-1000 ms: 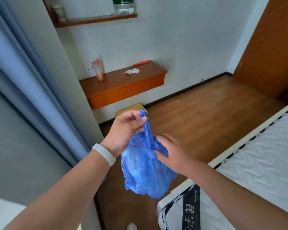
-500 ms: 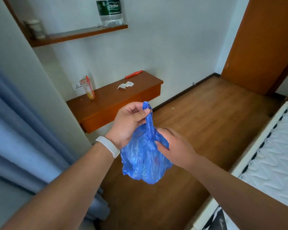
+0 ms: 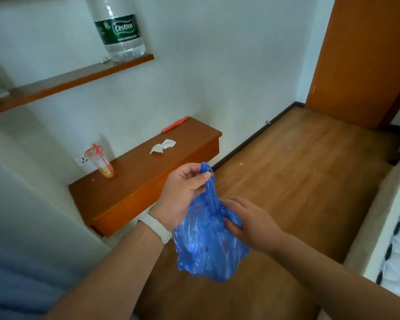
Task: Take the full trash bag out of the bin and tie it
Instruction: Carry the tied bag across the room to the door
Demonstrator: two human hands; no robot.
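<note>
Wood floor and a low wooden desk [image 3: 134,179] lie beyond our hands. Our left hand [image 3: 182,192] pinches the twisted neck of the blue trash bag [image 3: 206,245] between thumb and fingertips, and the bag hangs below them, clear of any bin. Our right hand [image 3: 249,222] curls loosely against the bag's shoulder, just under the neck. To knot well, we should probably keep the neck taut and loop it close to the fingers.
</note>
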